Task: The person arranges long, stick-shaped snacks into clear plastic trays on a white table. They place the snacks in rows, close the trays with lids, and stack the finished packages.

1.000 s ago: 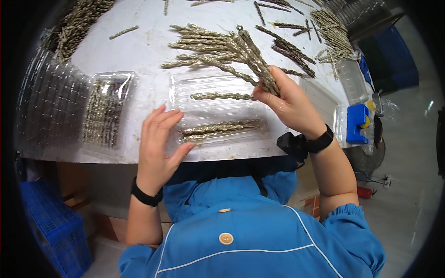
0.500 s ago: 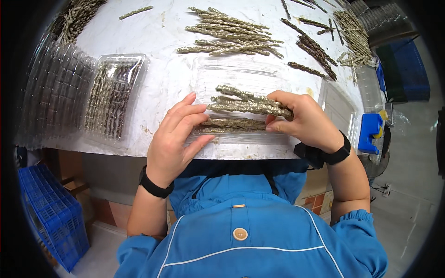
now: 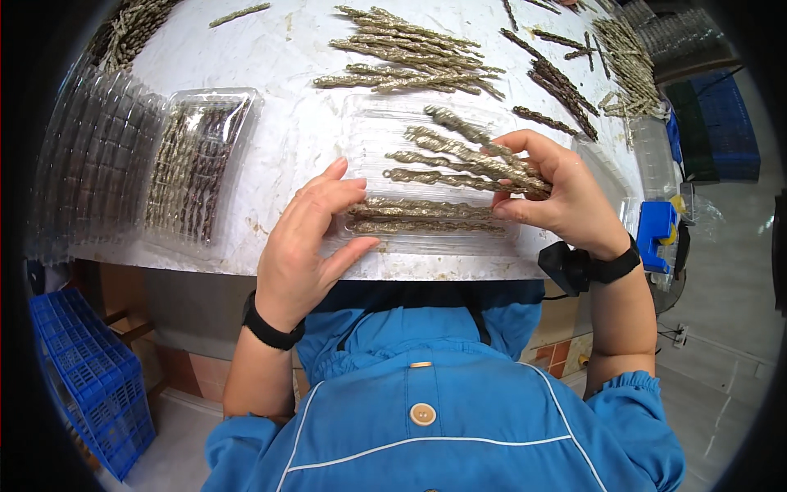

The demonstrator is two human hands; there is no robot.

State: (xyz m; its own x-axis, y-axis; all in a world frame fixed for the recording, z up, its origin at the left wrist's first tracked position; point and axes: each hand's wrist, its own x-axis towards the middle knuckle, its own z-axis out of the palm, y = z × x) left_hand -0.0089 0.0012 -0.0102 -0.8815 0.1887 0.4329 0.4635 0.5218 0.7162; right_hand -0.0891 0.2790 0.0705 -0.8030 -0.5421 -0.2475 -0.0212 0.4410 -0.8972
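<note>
A bunch of twisted, golden-brown sticks point(image 3: 459, 151) is above the clear tray point(image 3: 369, 131), its left ends fanned apart and its right ends gathered in the right hand point(image 3: 574, 193). That hand grips them between the thumb, below, and the bent fingers, above. Beneath the bunch, a row of similar sticks point(image 3: 426, 209) lies along the near side of the tray; the right thumb tip is just beside the row's right end, and whether it touches is hard to tell from here.

The left hand point(image 3: 305, 234) is at the tray's left end, fingers loosely bent, thumb spread well apart from them, grasping nothing; its fingertips are at the left end of the row.

The tray's near side runs close to the front edge of the white table point(image 3: 287, 148). Just beyond its far side lies a loose pile of golden sticks point(image 3: 410, 53), with darker sticks point(image 3: 561, 86) to the right. A strip of bare tabletop separates the left hand from a filled clear box point(image 3: 193, 168), which stands beside a stack of clear boxes point(image 3: 98, 164). Right of the right wrist, near the table's edge, is a blue holder point(image 3: 656, 234).
</note>
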